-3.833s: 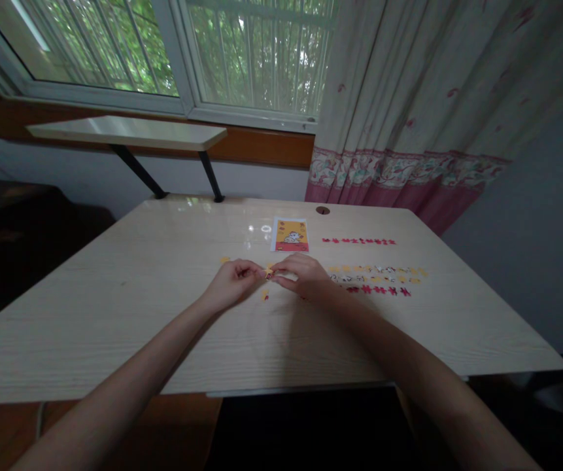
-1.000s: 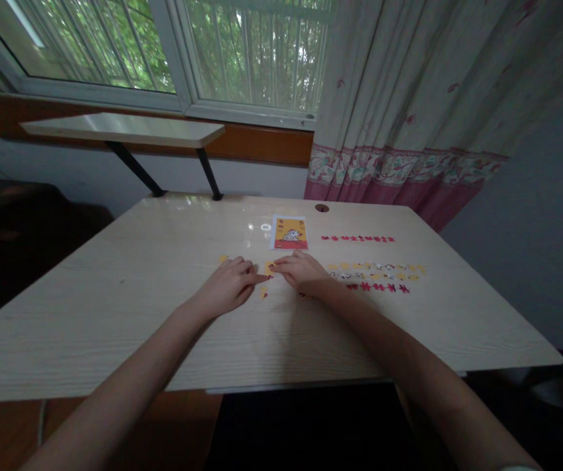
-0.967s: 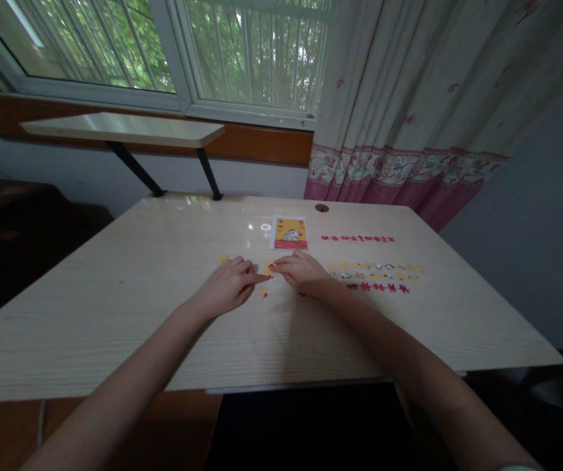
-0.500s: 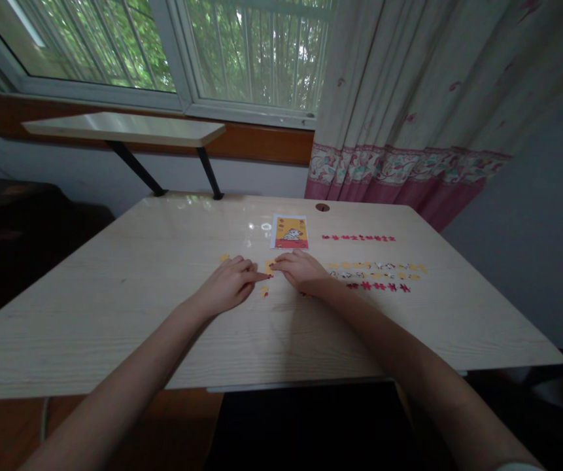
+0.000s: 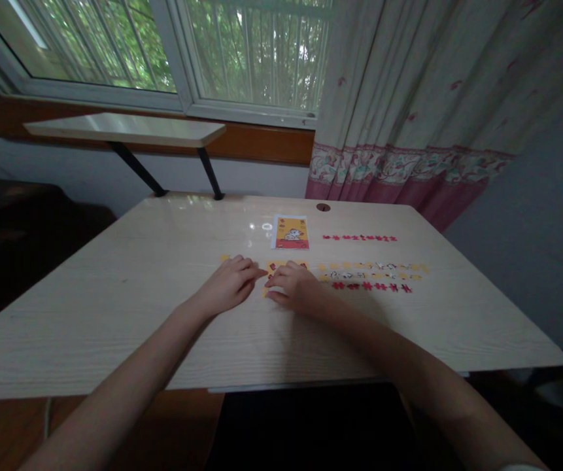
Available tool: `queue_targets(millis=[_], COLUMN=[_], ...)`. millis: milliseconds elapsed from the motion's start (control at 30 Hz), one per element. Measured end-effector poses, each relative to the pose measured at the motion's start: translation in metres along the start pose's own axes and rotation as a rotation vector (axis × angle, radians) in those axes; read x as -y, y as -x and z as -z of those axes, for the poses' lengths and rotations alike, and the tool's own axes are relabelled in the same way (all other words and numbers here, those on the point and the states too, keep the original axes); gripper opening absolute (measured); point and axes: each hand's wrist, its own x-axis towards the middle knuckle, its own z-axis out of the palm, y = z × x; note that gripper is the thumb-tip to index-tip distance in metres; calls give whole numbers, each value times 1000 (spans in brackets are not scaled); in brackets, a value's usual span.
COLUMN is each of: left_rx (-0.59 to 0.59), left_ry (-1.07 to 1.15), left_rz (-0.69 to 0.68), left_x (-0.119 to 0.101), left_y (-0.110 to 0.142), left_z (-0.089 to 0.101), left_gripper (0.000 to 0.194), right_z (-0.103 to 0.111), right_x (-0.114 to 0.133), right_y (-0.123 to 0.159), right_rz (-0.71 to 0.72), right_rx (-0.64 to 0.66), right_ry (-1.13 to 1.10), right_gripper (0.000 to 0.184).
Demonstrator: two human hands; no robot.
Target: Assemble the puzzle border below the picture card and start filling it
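In the head view, a partly joined yellow jigsaw puzzle (image 5: 286,265) lies on the table with dark red marks along its top; my right hand covers much of it. My left hand (image 5: 229,286) rests at its left edge, index finger stretched out to the border and the other fingers curled, holding nothing that I can see. Over the puzzle's lower left, my right hand (image 5: 297,288) has thumb and fingertips closed about a small yellow puzzle piece (image 5: 264,292), partly hidden. One loose yellow piece (image 5: 225,258) lies beyond my left hand.
Behind the puzzle lies a reference picture (image 5: 291,233) of a white cartoon animal. Rows of loose yellow and white pieces (image 5: 379,267) and red pieces (image 5: 374,286) lie to the right, with another red row (image 5: 359,238) farther back. A raised shelf (image 5: 129,131) stands at the back left.
My right hand has moved down and slightly left, from the puzzle's upper left to the yellow piece below, uncovering the top strip. My left index finger has shifted slightly up.
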Motion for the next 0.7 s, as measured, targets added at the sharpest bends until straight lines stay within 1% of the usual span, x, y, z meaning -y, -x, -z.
queue_targets(millis=[100,233,300,400,467,567,633,700], left_rx=[7,18,16,21,23,-10,-41,-63], left_ry=[-27,-102,-154,-203,-184,-124,-100,-73], left_rz=[7,11,12,16,14,25,47,58], left_x=[2,0,-2,-4,-4,-3,-2,-3], left_y=[-1,-1,-1,0,1,2,2,2], left_z=[-2,-3,-2,-2,-2,-2,0,2], left_gripper=[39,35,33,31,31,35,37,32], right_z=[-3,-1,2,6,7,8,10,11], right_x=[6,6,5,5,4,3,3,3], right_y=[-1,-2,-2,-2,-2,-2,-2,-2], right_rz=[-2,-36,-65,-135,-184,-217,-199,-162], right_rx=[16,41,52,79,107,124,119,117], right_ry=[-5,-81,-126,-184,-218,-262,-295,-343], right_gripper=[18,13,9,9,10,14,14,11])
